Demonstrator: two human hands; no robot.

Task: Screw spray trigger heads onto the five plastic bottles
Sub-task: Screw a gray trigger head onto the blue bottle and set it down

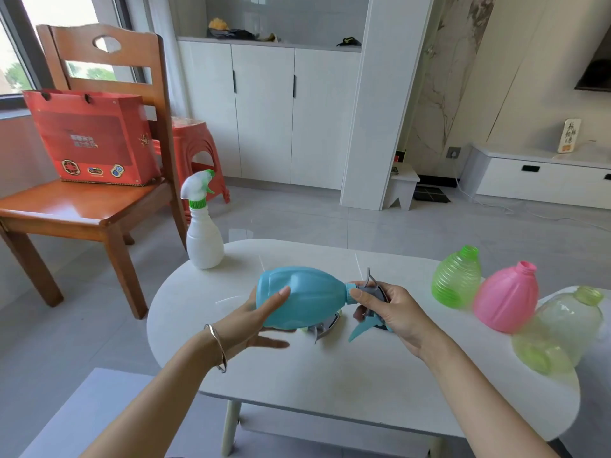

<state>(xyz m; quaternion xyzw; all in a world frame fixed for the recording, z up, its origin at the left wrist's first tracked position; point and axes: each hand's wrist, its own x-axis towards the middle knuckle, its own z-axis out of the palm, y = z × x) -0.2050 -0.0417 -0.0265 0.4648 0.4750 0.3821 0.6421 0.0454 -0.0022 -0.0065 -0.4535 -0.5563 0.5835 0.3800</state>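
Observation:
My left hand holds a blue bottle on its side above the white table, neck pointing right. My right hand grips a grey and blue spray trigger head set at the bottle's neck. A white bottle with a white and green trigger head on it stands upright at the table's far left. At the right stand a green ribbed bottle, a pink bottle and a pale clear bottle, all with open necks. Another trigger head lies on the table under the blue bottle.
A wooden chair with a red gift bag on its seat stands left of the table. A red plastic stool is behind it. A yellow-green piece lies at the table's right edge. White cabinets line the back wall.

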